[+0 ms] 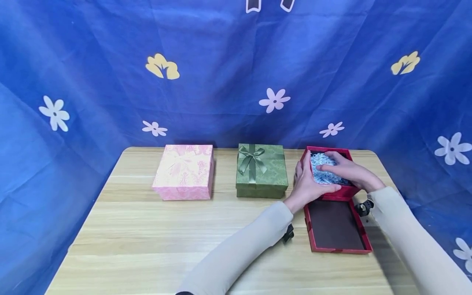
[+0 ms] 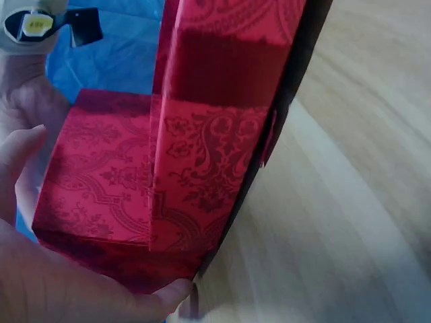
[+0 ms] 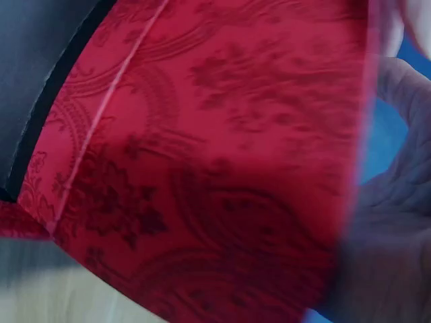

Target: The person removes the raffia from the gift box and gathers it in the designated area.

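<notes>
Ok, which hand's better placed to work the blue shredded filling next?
Likely the right hand: it is over the blue filling, while the left hand braces the red box from outside.

Left box, middle box, right box with filler in it, lid before it
</notes>
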Demonstrator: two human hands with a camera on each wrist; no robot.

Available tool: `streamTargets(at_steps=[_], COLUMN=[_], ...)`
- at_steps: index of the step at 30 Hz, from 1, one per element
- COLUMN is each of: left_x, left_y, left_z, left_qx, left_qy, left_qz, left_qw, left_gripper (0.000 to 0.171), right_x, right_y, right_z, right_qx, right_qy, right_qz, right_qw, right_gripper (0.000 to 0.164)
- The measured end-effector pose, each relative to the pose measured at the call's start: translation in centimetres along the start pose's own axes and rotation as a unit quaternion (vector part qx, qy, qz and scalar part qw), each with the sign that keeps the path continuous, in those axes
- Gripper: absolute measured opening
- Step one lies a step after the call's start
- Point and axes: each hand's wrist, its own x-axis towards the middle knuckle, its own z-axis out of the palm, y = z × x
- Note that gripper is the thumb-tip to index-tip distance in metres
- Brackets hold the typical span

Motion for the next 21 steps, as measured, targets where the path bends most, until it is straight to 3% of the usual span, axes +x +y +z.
streamTargets(at_steps=[5,10,21], left_x=[0.3,0.6,1.4], left_y=[0.0,0.1,0.1], left_z=[0.6,0.5,0.4], left_qx=[0.0,0.001,0.031], left_qy=[0.007,0.009,-0.005], left_qz=[-0.015,-0.018,-0.037], left_qw=[0.9999,0.9998,0.9988], left_gripper=[0.136,0.137,0.141], right_x=[1.1,2.0,3.0], right_y=[1.2,2.0,2.4], right_z=[0.1,0.0,-0.3], right_qx=[-0.002,-0.002,0.099], right_qy=[-0.046,-0.07,-0.127], right_qz=[0.037,0.037,0.011], right_qw=[0.998,0.997,0.987], right_gripper=[0.095,0.096,0.091])
